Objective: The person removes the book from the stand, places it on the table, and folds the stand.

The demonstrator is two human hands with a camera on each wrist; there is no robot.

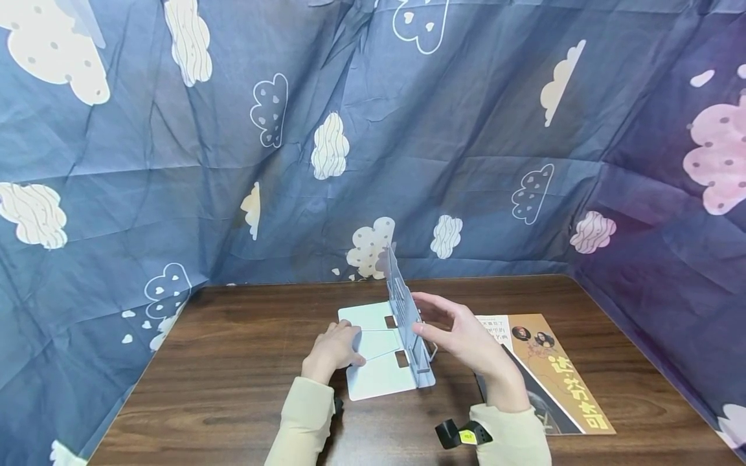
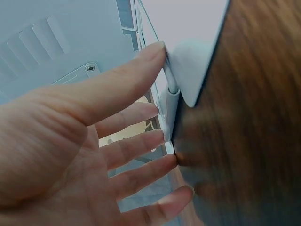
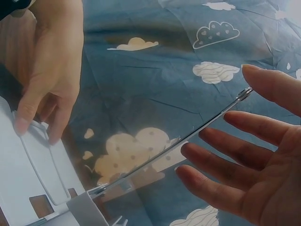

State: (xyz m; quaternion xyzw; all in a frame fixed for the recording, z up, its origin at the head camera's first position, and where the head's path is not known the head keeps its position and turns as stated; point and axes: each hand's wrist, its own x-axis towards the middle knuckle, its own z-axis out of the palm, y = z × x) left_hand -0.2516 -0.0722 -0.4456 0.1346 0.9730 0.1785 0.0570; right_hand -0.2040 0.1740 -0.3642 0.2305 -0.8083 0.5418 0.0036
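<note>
A pale metal book stand has a flat base plate (image 1: 379, 386) on the table and an upright slotted panel (image 1: 403, 304) raised from it. My left hand (image 1: 335, 349) is at the base's left edge, its thumb (image 2: 127, 80) on the thin wire loop (image 3: 35, 165) and its other fingers extended along the edge. To the right of the panel, my right hand (image 1: 460, 330) reaches up to it with fingers spread. In the right wrist view the panel appears edge-on, right at the right fingertips (image 3: 190, 150).
A book (image 1: 562, 375) with a tan and dark cover lies to the right, partly behind my right forearm. The wooden table (image 1: 233, 362) extends to a blue cloud-patterned curtain (image 1: 326, 213) at the back and right.
</note>
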